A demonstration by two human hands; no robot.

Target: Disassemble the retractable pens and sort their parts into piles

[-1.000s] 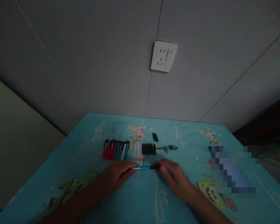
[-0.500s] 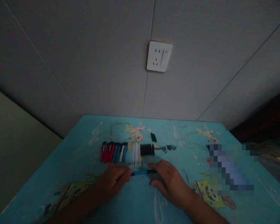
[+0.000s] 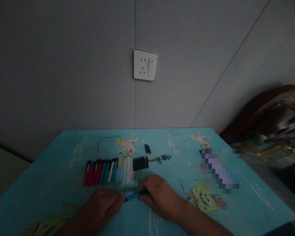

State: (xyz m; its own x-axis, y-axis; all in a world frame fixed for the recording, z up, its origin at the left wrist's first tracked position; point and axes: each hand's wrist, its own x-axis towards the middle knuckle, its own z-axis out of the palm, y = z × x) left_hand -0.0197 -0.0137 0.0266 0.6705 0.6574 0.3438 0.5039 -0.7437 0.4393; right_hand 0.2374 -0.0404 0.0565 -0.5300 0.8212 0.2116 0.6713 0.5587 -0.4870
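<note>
A blue pen [image 3: 132, 196] with a dark end lies between my hands, tilted slightly up to the right, just above the table. My left hand [image 3: 104, 203] is closed at its left end, and my right hand [image 3: 159, 196] pinches its dark right end. Beyond my left hand is a row of red and blue pen barrels [image 3: 100, 172] with black tops. Thin white refills [image 3: 128, 170] lie side by side to their right. Short black pen pieces [image 3: 140, 163] come after them, and tiny dark parts [image 3: 162, 159] are scattered farther right.
Two black pieces [image 3: 147, 148] lie apart, nearer the wall. A pixelated, purplish long item [image 3: 220, 170] is on the right of the cartoon-patterned turquoise table [image 3: 71, 144]. A white socket plate [image 3: 145, 65] is on the grey wall. Cluttered dark items [image 3: 275, 121] stand beyond the table's right edge.
My right hand has closed round the pen's dark end, where its fingers were more spread before. The pen now tilts more. The whole view has shifted, so things appear farther left.
</note>
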